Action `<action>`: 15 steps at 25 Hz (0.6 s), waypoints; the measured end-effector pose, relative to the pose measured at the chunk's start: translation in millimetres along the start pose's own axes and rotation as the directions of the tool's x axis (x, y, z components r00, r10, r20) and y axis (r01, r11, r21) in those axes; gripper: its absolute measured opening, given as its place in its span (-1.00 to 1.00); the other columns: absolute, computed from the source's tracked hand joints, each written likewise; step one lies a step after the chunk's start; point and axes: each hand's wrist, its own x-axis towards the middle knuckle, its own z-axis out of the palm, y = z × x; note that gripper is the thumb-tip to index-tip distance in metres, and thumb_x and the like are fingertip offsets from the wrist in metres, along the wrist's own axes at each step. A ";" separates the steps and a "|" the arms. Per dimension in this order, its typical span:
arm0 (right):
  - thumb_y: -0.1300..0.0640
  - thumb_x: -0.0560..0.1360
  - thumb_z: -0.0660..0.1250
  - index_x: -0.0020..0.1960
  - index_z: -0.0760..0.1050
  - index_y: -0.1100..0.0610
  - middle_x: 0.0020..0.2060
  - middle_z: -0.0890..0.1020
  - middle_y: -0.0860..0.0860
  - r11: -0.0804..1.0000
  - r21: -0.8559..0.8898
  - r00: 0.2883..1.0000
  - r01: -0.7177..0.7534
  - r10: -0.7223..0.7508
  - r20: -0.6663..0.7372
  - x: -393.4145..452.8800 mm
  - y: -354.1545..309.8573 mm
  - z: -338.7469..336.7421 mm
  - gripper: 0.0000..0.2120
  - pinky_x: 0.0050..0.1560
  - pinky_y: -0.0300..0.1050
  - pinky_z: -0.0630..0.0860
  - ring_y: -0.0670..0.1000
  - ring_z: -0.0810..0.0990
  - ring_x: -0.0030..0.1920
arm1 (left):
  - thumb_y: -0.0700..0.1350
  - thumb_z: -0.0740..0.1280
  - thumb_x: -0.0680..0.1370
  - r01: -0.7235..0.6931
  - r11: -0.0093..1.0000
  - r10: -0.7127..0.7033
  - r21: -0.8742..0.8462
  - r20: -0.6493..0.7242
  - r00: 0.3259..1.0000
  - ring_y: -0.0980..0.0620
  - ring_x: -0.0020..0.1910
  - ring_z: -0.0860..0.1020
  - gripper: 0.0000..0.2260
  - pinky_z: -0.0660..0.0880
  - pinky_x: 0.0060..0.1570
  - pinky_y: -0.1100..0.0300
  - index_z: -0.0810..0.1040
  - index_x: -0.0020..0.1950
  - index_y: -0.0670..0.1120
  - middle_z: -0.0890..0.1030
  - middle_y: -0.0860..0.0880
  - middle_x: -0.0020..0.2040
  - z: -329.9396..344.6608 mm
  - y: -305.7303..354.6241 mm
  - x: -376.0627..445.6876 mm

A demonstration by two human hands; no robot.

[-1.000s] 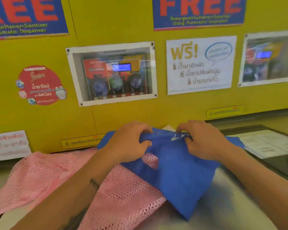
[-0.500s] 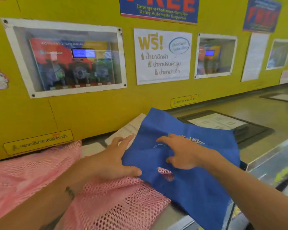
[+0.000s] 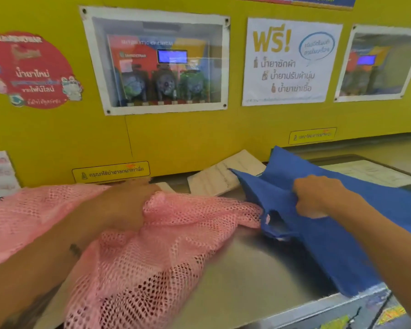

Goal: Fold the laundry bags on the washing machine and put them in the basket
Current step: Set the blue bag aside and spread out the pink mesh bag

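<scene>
A pink mesh laundry bag (image 3: 152,252) lies crumpled across the left of the steel washing machine top (image 3: 259,276). My left hand (image 3: 126,205) is closed on a bunch of its mesh near the back. A blue fabric laundry bag (image 3: 330,245) hangs over the machine's right front edge. My right hand (image 3: 318,198) grips a fold of the blue bag and holds it raised off the surface. The two bags touch at the pink bag's right tip. No basket is in view.
A yellow wall (image 3: 199,138) with dispenser windows and posters rises right behind the machine. A white paper sheet (image 3: 223,176) lies at the back between the bags. Another machine lid (image 3: 370,172) with papers sits to the right.
My right hand has pulled the blue bag to the right, off the pink bag. My left hand has moved onto the pink mesh bag and closed on it.
</scene>
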 end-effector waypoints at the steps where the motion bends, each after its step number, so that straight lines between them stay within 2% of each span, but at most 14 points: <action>1: 0.16 0.42 0.25 0.08 0.50 0.09 -0.03 0.55 0.08 0.997 0.071 0.996 0.037 -0.031 -0.079 -1.7 -8.6 -6.0 -0.76 -0.20 -0.04 0.44 0.16 0.57 -0.05 | 0.02 0.44 0.38 0.003 1.000 -0.003 -0.020 -0.010 1.000 0.01 0.39 0.32 -0.32 0.36 0.35 0.01 0.25 0.44 0.25 0.32 0.08 0.43 -3.9 2.8 -2.1; 3: 0.19 0.43 0.25 0.29 0.45 0.04 0.14 0.51 0.06 0.931 0.278 0.947 0.237 -0.157 -0.281 -6.0 -31.0 -19.1 -0.57 -0.09 0.02 0.49 0.16 0.53 0.12 | 0.02 0.43 0.42 -0.054 0.990 0.044 -0.133 -0.076 0.996 0.05 0.35 0.34 -0.38 0.35 0.34 0.06 0.28 0.43 0.22 0.34 0.12 0.37 -10.5 17.2 -5.6; 4: 0.22 0.43 0.23 0.35 0.41 0.01 0.18 0.48 0.04 0.866 0.359 0.927 0.349 -0.261 -0.270 -8.1 -45.1 -22.1 -0.51 -0.03 0.06 0.51 0.14 0.51 0.16 | 0.05 0.43 0.44 -0.091 0.976 0.070 -0.199 -0.109 0.992 0.07 0.34 0.34 -0.42 0.32 0.35 0.07 0.30 0.41 0.23 0.34 0.15 0.36 -11.9 26.7 -7.7; 5: 0.23 0.44 0.22 0.34 0.42 -0.01 0.17 0.47 0.02 0.806 0.406 0.903 0.431 -0.386 -0.190 -10.5 -57.9 -22.0 -0.52 0.01 0.08 0.53 0.12 0.50 0.14 | 0.06 0.41 0.46 -0.127 0.962 0.094 -0.241 -0.143 0.985 0.10 0.34 0.32 -0.47 0.30 0.36 0.07 0.33 0.39 0.23 0.34 0.17 0.35 -10.5 35.2 -9.8; 6: 0.20 0.44 0.20 0.24 0.47 0.01 0.11 0.50 0.03 0.796 0.389 0.878 0.463 -0.473 -0.075 -11.2 -69.9 -18.8 -0.62 0.00 0.09 0.54 0.10 0.53 0.07 | 0.06 0.40 0.49 -0.143 0.958 0.104 -0.250 -0.162 0.981 0.11 0.34 0.32 -0.53 0.28 0.37 0.07 0.37 0.37 0.23 0.35 0.17 0.35 -6.4 40.7 -11.4; 7: 0.14 0.45 0.20 0.05 0.50 0.07 -0.01 0.53 0.03 0.843 0.309 0.878 0.440 -0.476 0.052 -10.3 -77.5 -14.8 -0.79 -0.07 0.07 0.56 0.08 0.54 -0.06 | 0.04 0.38 0.51 -0.149 0.962 0.108 -0.230 -0.182 0.977 0.11 0.33 0.33 -0.59 0.28 0.37 0.06 0.42 0.34 0.21 0.38 0.17 0.34 -1.5 45.1 -12.9; 8: 0.07 0.45 0.20 -0.11 0.49 0.13 -0.14 0.54 0.04 0.903 0.193 0.900 0.383 -0.412 0.142 -8.0 -80.0 -12.7 -0.85 -0.17 0.01 0.54 0.06 0.53 -0.19 | 0.01 0.36 0.53 -0.133 0.971 0.096 -0.199 -0.186 0.978 0.11 0.31 0.36 -0.66 0.30 0.37 0.05 0.48 0.30 0.17 0.41 0.17 0.31 4.0 46.9 -14.5; 10: 0.04 0.46 0.22 -0.27 0.41 0.11 -0.28 0.50 0.02 0.959 0.044 0.943 0.281 -0.284 0.172 -5.5 -77.8 -20.1 -0.81 -0.27 -0.11 0.41 0.02 0.47 -0.31 | -0.05 0.33 0.55 -0.096 0.980 0.065 -0.172 -0.176 0.982 0.10 0.25 0.42 -0.76 0.34 0.33 0.05 0.56 0.21 0.13 0.49 0.16 0.23 15.1 43.3 -18.1; 12: 0.09 0.46 0.24 -0.16 0.47 0.13 -0.15 0.57 0.05 0.959 0.049 0.958 0.278 -0.280 0.053 0.3 -78.5 -30.1 -0.89 -0.17 -0.10 0.48 0.07 0.56 -0.19 | -0.07 0.32 0.54 -0.082 0.974 0.046 -0.210 -0.173 0.984 0.11 0.20 0.46 -0.78 0.39 0.28 0.06 0.59 0.17 0.12 0.50 0.19 0.13 24.3 35.8 -22.4; 14: 0.09 0.45 0.23 0.18 0.52 0.08 0.11 0.60 0.07 0.904 0.218 0.930 0.368 -0.354 -0.099 11.8 -85.8 -33.5 -0.68 0.02 -0.02 0.54 0.11 0.58 0.04 | -0.07 0.31 0.55 -0.109 0.961 0.042 -0.254 -0.255 0.966 0.14 0.16 0.45 -0.79 0.40 0.27 0.06 0.60 0.16 0.09 0.47 0.22 0.08 27.4 30.3 -25.0; 15: 0.07 0.47 0.24 0.31 0.46 0.01 0.20 0.57 0.04 0.824 0.349 0.892 0.447 -0.438 -0.110 11.6 -92.7 -37.3 -0.59 0.07 -0.02 0.51 0.08 0.56 0.10 | -0.06 0.30 0.55 -0.133 0.953 0.039 -0.274 -0.323 0.946 0.14 0.15 0.44 -0.80 0.41 0.27 0.05 0.60 0.15 0.07 0.47 0.21 0.08 25.9 29.3 -26.6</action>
